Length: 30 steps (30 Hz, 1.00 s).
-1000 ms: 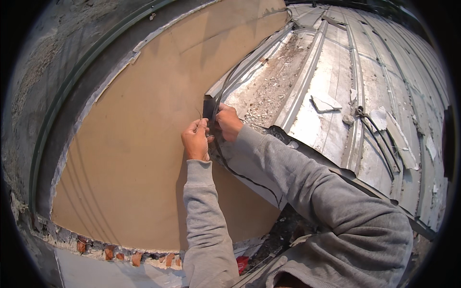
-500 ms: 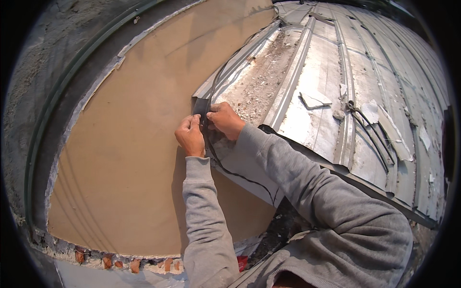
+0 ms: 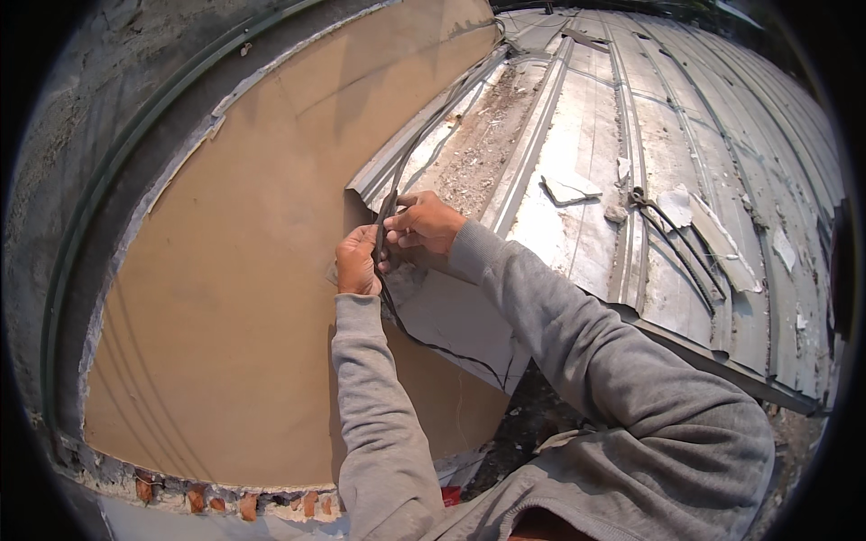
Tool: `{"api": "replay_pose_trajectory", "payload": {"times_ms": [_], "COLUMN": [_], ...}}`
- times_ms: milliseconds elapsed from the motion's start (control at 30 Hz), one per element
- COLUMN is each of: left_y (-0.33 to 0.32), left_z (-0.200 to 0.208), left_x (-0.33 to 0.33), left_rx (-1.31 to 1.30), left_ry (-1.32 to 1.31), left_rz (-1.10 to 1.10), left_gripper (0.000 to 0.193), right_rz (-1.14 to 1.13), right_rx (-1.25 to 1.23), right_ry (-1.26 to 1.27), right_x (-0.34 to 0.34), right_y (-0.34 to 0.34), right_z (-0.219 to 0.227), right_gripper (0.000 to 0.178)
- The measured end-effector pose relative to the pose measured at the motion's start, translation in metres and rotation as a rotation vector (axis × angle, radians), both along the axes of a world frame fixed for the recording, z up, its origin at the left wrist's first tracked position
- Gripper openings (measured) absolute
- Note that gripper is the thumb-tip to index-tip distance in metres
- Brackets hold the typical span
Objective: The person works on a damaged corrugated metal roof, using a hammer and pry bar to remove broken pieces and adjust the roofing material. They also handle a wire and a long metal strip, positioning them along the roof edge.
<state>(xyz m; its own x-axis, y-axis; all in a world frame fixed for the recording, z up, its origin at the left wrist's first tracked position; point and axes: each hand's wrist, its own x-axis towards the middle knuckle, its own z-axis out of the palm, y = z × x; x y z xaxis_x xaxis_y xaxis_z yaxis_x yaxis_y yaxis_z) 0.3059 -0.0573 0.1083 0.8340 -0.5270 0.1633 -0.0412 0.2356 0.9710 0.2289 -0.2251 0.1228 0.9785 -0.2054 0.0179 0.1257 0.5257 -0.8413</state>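
Dark cables [image 3: 424,131] run down along the edge of the metal roof and pass between my two hands. My left hand [image 3: 359,261] is closed around the cables near the roof's corner, with its fingertips curled against them. From the right, my right hand [image 3: 427,222] pinches the same cables a little higher up, the hands almost touching. Below them the cables [image 3: 451,352] hang on toward the lower right. Exactly what lies between the fingertips is partly hidden.
A tan panel [image 3: 216,316] fills the left side, with broken brick [image 3: 196,498] along its lower edge. Corrugated metal roofing [image 3: 577,135] spreads to the right, bearing pliers-like long-handled cutters [image 3: 677,243], white broken pieces [image 3: 570,187] and loose grit [image 3: 483,149].
The cables have been lifted away from the roof edge and now run gathered through my fingers. My right hand has shifted slightly, and the whole view has moved a little.
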Motion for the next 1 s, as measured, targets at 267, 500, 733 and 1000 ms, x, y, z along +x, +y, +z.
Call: {"api": "replay_pose_trajectory", "payload": {"times_ms": [267,500,733,1000], "left_y": [-0.006,-0.007,-0.014,-0.02], "left_z": [0.002,0.004,0.004,-0.001], "left_x": [-0.014,-0.016,-0.03,-0.03], "left_rx": [-0.027,-0.089,-0.137,-0.062], "left_ry": [-0.012,-0.038,-0.066,-0.144], "left_rz": [-0.064,0.046,0.134,0.255], "left_gripper": [0.014,0.013,0.021,0.025], "right_rz": [0.106,-0.064,-0.033,-0.086], "right_rx": [0.14,-0.053,-0.183,-0.237], "right_ry": [0.011,0.015,-0.015,0.009], "right_x": [0.006,0.009,0.013,0.021], "right_y": [-0.016,-0.006,-0.01,-0.016], "right_z": [0.001,0.002,0.015,0.019], "right_gripper": [0.021,0.037,0.024,0.023]}}
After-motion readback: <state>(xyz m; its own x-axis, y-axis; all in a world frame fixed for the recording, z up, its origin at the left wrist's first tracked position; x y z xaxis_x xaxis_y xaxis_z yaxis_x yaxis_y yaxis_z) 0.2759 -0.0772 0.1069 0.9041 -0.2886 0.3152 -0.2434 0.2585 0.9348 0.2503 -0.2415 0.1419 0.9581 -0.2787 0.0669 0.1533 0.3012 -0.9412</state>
